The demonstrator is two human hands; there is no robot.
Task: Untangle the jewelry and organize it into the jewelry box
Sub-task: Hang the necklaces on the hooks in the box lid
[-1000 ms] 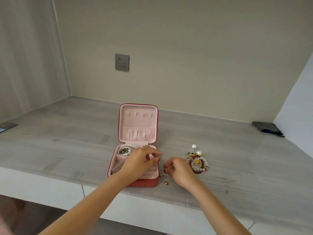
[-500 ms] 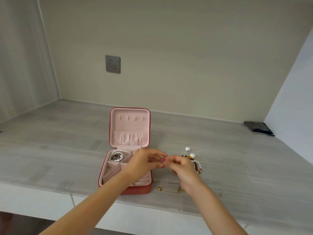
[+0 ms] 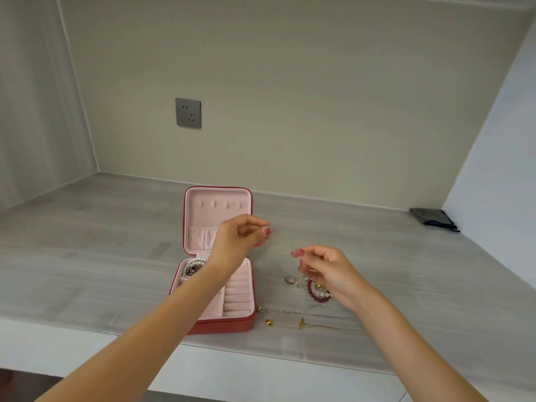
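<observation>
Big grey counter (image 3: 87, 256) runs wall to wall, with a grey outlet (image 3: 188, 112) on the back wall and a dark pouch (image 3: 433, 219) off in the far right corner. The red jewelry box (image 3: 223, 324) sits near the front edge, lid standing open, pink lining inside. Its back-left compartment has a pearl strand (image 3: 195, 262) curled up in it.

Left hand (image 3: 237, 242) is raised over the box, thumb and fingertip pinching a small silvery piece (image 3: 264, 227), can't tell exactly what it is. Right hand (image 3: 327, 271) hovers just right of the box, fingers curled with the tips pinched together; whether there's a thin chain in there, I can't tell.

Under that hand lies a dark red bead bracelet (image 3: 314, 294), with a ring (image 3: 289, 279) beside it. Closer to the front edge are a gold bead (image 3: 269, 322) and a gold charm (image 3: 301, 324).
</observation>
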